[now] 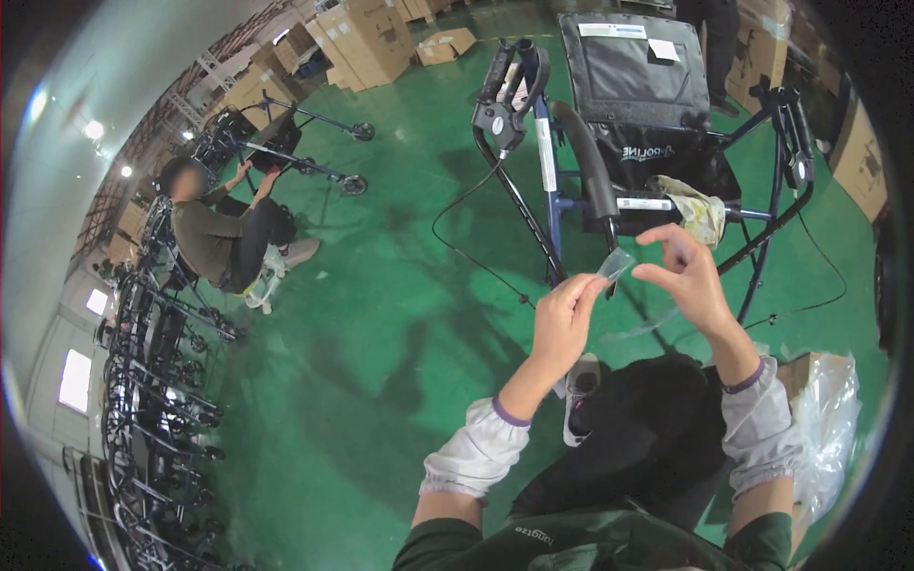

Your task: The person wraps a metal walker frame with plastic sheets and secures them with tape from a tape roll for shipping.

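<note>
Between thumb and fingers, my left hand (564, 322) pinches a small piece of clear plastic (616, 265). Just right of the plastic, my right hand (687, 276) has its thumb and index finger apart, with nothing visible between them. Beyond both hands stands a rollator frame (545, 157) with a black seat bag (633, 81), a curved padded bar (588, 157) and brake cables hanging at its sides. A pale yellow-white cloth (698, 211) hangs on its crossbar, beyond my right hand.
At the left, a seated co-worker (224, 224) handles another rollator (286, 152). Many rollators (157, 428) line the left side. Cardboard boxes (362, 43) stand at the back. A box with clear plastic bags (824, 419) is at my right.
</note>
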Demonstrator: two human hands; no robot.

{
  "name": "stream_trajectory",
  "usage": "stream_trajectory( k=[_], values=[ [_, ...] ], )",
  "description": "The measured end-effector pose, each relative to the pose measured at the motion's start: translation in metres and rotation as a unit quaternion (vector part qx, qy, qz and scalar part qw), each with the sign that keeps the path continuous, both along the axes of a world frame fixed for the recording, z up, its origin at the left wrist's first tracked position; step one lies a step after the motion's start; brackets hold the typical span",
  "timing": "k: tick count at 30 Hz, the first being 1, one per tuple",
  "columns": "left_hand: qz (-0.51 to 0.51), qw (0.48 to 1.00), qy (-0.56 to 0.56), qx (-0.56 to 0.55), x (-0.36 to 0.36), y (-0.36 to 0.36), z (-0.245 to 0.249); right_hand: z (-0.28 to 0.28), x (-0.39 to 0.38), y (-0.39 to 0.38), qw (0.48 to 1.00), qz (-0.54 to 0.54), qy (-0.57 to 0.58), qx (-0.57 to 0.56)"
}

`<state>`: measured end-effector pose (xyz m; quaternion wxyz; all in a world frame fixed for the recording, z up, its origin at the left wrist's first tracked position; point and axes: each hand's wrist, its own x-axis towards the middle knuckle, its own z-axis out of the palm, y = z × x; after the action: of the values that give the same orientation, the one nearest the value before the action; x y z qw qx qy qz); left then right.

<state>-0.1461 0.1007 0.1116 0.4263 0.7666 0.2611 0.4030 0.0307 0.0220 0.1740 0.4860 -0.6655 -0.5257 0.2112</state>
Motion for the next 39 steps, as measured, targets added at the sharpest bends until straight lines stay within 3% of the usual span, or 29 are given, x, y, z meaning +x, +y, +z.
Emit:
stream_trajectory(
  k=[3,9,14,21,24,27,30,33,35,39],
  values=[
    [0.024,0.995,-0.031,0.092,0.005,0.002,-0.012,0.003,0.002,-0.002,1.0,0.023,0.009,-0.009],
    [0.034,0.987,0.026,0.152,0.006,0.0,-0.013,0.01,0.003,-0.002,0.996,0.083,0.017,-0.041],
    [0.031,0.996,0.037,0.081,-0.001,0.002,-0.01,0.008,0.002,0.003,0.994,0.097,0.009,-0.043],
    [0.05,0.992,0.048,0.105,-0.006,0.008,-0.013,0.004,-0.001,0.017,0.988,0.149,-0.017,-0.033],
    [0.003,0.999,0.023,0.04,-0.01,0.01,-0.006,0.0,-0.001,0.024,0.971,0.233,-0.041,0.021],
    [-0.088,0.974,0.078,-0.191,-0.023,0.013,0.009,0.0,0.001,0.034,0.954,0.291,-0.05,-0.044],
    [-0.105,0.966,0.095,-0.219,-0.03,0.025,-0.008,-0.001,-0.004,0.049,0.943,0.311,-0.099,-0.073],
    [0.009,0.981,0.191,-0.025,-0.028,0.039,-0.028,0.009,-0.021,0.066,0.911,0.355,-0.184,-0.103],
    [0.073,0.993,0.094,-0.018,-0.027,0.043,-0.02,0.017,-0.031,0.078,0.883,0.362,-0.272,-0.129],
    [0.098,0.991,0.037,-0.083,-0.027,0.053,-0.022,0.021,-0.046,0.102,0.842,0.37,-0.362,-0.151]
  ],
)
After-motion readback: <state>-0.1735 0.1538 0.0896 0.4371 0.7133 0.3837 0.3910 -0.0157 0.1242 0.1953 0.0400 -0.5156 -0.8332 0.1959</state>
